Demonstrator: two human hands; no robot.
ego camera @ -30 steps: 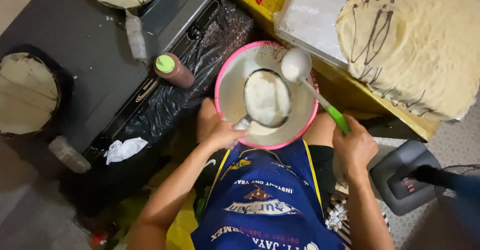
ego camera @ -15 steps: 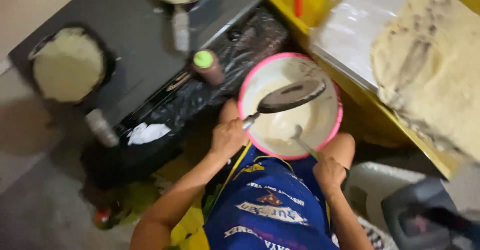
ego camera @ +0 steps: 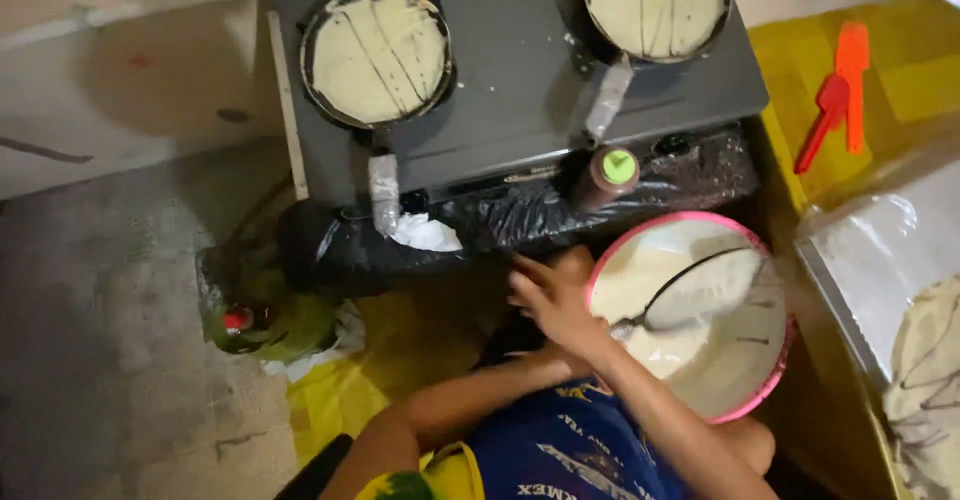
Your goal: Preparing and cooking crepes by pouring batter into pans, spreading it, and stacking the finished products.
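Since half a second ago the green-handled ladle has gone from the bowl, and the view has swung to take in the whole stove. One hand [ego camera: 555, 300] grips the handle of a small pan [ego camera: 700, 290], fingers closed round it, holding the pan tilted over the pink bowl [ego camera: 760, 385] of white batter; which hand it is I cannot tell, as two forearms cross below it. Just beyond the bowl stands a brown bottle [ego camera: 606, 177] with a green cap. Behind it, on the stove [ego camera: 520, 80], two pans [ego camera: 377, 55] hold pale crepes. Two orange spatulas [ego camera: 838, 95] lie well to the right.
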